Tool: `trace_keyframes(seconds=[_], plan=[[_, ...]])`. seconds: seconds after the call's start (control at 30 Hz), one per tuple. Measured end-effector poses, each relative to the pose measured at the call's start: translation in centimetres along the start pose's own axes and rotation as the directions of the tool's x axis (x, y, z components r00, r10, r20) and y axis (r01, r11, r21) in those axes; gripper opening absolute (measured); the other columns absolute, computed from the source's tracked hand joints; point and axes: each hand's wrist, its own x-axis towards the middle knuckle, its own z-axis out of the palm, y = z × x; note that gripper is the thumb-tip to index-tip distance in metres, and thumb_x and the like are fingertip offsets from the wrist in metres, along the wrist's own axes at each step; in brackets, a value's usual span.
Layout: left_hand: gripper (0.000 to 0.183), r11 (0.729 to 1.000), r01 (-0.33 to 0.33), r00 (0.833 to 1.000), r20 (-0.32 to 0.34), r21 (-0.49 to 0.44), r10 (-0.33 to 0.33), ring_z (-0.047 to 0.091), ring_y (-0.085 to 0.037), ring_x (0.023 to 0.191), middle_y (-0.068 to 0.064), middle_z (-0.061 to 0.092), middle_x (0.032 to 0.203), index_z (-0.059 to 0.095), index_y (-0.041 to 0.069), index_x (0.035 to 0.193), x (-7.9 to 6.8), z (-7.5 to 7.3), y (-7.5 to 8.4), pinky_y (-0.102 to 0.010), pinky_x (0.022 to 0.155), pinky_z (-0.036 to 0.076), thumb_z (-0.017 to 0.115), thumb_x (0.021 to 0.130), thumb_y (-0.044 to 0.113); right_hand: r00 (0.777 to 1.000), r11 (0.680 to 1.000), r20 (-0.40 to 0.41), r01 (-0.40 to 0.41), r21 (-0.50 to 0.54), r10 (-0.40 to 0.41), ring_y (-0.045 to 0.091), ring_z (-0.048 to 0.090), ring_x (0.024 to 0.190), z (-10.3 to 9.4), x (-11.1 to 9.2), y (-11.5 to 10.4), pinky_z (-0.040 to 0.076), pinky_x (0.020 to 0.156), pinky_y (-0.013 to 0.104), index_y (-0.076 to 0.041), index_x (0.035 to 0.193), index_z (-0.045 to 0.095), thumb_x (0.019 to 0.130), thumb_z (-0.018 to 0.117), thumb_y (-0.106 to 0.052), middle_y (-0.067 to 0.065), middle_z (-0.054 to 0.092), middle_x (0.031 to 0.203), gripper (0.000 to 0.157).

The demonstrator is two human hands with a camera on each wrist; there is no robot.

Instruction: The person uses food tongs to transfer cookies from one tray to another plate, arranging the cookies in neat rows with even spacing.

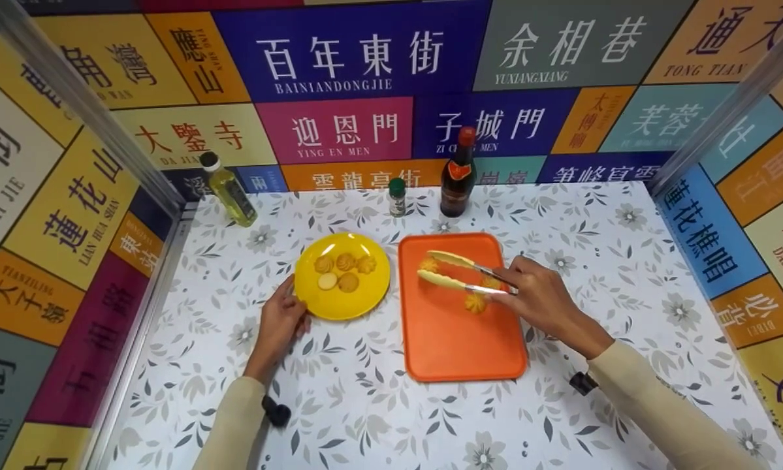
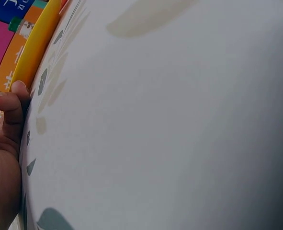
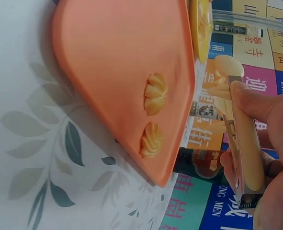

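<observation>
My left hand grips the left edge of a yellow plate, fingers curled at the rim. Several cookies, some piped and some round and flat, lie on that plate. Over an orange tray, my right hand holds metal tongs with pale yellow tips. The tips straddle a piped cookie towards the tray's upper left. Two more piped cookies, one ridged and one swirled, rest on the tray; the tongs partly cover one of them in the head view.
Behind the plate and tray stand an oil bottle, a small green-capped jar and a dark red-capped bottle. A leaf-patterned cloth covers the table. Panels with large lettering enclose the back and sides.
</observation>
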Motion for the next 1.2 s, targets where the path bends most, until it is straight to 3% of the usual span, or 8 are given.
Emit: trace_keyframes(seconds=[0.2,0.73,1.2], plan=[[0.073,1.0,0.028,1.0,-0.001,-0.008,-0.028,0.053,-0.022,0.051,-0.027,0.065,0.08,0.036,0.017,0.173,0.0,0.0,-0.2,-0.028,0.045,0.046,0.06,0.105,0.005,0.999,0.999,0.02,-0.028,0.017,0.028,0.018,0.048,0.07,0.0,0.5,-0.4,0.041,0.057,0.03,-0.003,0.111,0.086,0.082,0.099,-0.029,0.005,0.053,0.084,0.041],[0.072,1.0,0.022,1.0,-0.004,-0.015,-0.022,0.052,-0.021,0.049,-0.026,0.065,0.078,0.037,0.016,0.173,0.2,0.1,-0.4,-0.027,0.044,0.046,0.061,0.106,0.005,0.998,0.997,0.053,-0.044,0.061,0.041,0.02,0.052,0.073,0.7,2.2,-1.4,0.045,0.06,0.033,-0.003,0.113,0.084,0.084,0.099,-0.029,0.007,0.059,0.09,0.041],[0.072,0.998,0.052,0.999,-0.013,0.022,-0.052,0.054,-0.02,0.048,-0.023,0.067,0.078,0.037,0.017,0.173,0.3,0.0,-0.1,-0.027,0.044,0.047,0.062,0.106,0.009,0.995,0.995,0.098,-0.043,0.094,0.034,0.02,0.049,0.07,2.1,3.6,-2.6,0.039,0.061,0.032,-0.003,0.118,0.085,0.088,0.096,-0.031,0.006,0.053,0.086,0.042]])
